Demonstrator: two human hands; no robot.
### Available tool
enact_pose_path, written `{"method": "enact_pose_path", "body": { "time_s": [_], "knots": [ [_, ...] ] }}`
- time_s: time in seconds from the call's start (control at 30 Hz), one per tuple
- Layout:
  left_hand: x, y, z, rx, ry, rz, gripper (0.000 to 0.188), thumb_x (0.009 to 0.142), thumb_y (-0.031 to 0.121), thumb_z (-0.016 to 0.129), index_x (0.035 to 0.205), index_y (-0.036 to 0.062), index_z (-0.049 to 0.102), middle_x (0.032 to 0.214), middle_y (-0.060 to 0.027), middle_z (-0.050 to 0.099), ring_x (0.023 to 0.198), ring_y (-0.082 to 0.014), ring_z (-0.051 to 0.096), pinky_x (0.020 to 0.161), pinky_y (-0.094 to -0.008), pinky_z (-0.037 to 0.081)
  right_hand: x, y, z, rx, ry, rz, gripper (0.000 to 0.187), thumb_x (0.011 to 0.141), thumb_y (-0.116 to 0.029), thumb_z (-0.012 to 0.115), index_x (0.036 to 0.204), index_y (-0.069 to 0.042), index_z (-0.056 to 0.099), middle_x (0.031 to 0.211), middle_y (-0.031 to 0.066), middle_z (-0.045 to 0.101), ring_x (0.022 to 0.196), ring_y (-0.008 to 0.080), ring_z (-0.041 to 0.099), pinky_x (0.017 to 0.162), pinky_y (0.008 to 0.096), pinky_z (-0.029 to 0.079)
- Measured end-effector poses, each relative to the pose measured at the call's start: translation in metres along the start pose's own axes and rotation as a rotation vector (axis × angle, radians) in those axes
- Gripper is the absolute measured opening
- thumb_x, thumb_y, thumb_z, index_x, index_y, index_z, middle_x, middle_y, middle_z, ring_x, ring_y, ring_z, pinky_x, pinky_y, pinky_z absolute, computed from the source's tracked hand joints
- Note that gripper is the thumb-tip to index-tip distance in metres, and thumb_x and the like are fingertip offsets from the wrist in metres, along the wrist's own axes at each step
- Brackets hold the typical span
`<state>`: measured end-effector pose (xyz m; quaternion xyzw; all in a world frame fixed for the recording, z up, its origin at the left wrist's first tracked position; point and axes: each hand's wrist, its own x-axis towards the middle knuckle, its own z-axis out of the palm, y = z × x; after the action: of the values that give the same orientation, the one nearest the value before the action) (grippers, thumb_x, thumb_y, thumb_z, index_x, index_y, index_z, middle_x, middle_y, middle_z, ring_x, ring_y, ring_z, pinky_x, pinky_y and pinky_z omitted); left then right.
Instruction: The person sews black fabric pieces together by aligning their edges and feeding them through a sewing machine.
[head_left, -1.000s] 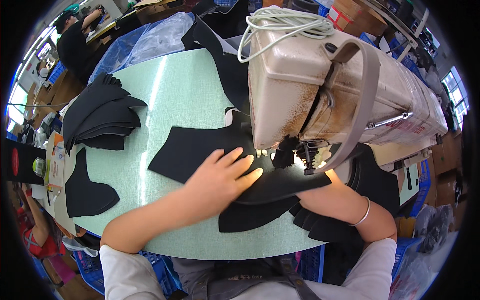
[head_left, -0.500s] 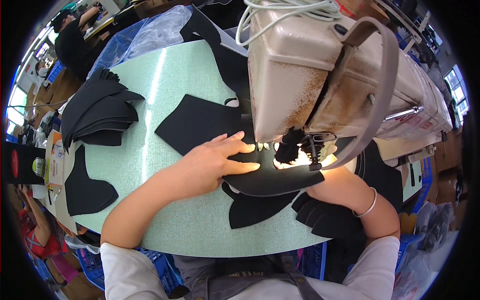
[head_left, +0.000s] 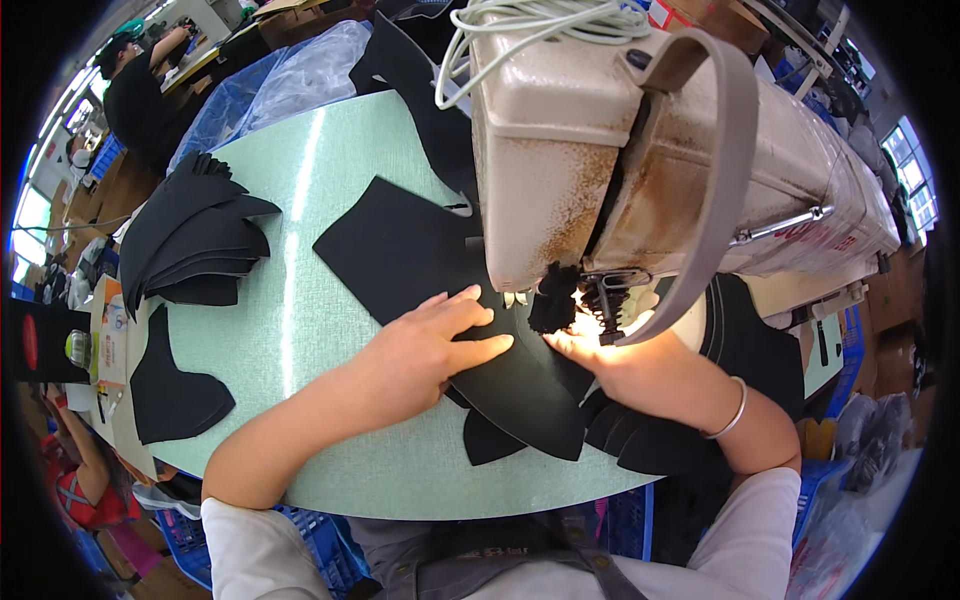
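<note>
The left hand [head_left: 415,345] lies palm down with its fingers spread wide on a black cut piece [head_left: 395,245], pressing rather than gripping, seemingly to hold it flat against the counter [head_left: 350,475]. At its three o'clock, the right hand [head_left: 650,375] sets its fingertips on the same piece, apparently to steady the other side; glare hides whether they pinch. The piece runs beneath the head of the sewing machine [head_left: 560,150], at the left hand's one o'clock. Fanned black pieces [head_left: 200,235] sit at ten o'clock and a loose one [head_left: 175,390] at nine, presumably spaced for easy reach.
</note>
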<state>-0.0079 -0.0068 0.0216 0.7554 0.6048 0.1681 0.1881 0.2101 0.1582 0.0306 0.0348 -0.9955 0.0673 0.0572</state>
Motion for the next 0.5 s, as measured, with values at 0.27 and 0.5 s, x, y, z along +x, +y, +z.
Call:
{"method": "enact_pose_path", "body": {
  "time_s": [0.27,0.5],
  "knots": [
    [0.01,-0.021,-0.007,0.06,0.036,0.121,0.055,0.068,-0.009,0.064,0.12,0.0096,0.062,0.123,-0.0089,0.054,0.129,-0.0312,0.048,0.102,-0.0505,0.043,-0.002,0.024,0.008,0.106,0.158,0.048,0.02,0.07,-0.01,0.064,0.089,-0.004,0.066,0.086,0.0129,0.064,0.08,0.0282,0.063,0.075,0.039,0.05],
    [0.009,0.015,0.033,0.293,0.294,0.117,0.051,0.072,0.004,0.067,0.121,0.0001,0.057,0.112,-0.0159,0.055,0.118,-0.0387,0.051,0.092,-0.0432,0.047,-0.005,-0.021,0.011,-0.012,-0.03,0.145,0.06,0.068,0.002,0.058,0.129,0.0,0.057,0.124,0.0163,0.063,0.105,0.0298,0.064,0.084,0.0388,0.053]
  ]
}}
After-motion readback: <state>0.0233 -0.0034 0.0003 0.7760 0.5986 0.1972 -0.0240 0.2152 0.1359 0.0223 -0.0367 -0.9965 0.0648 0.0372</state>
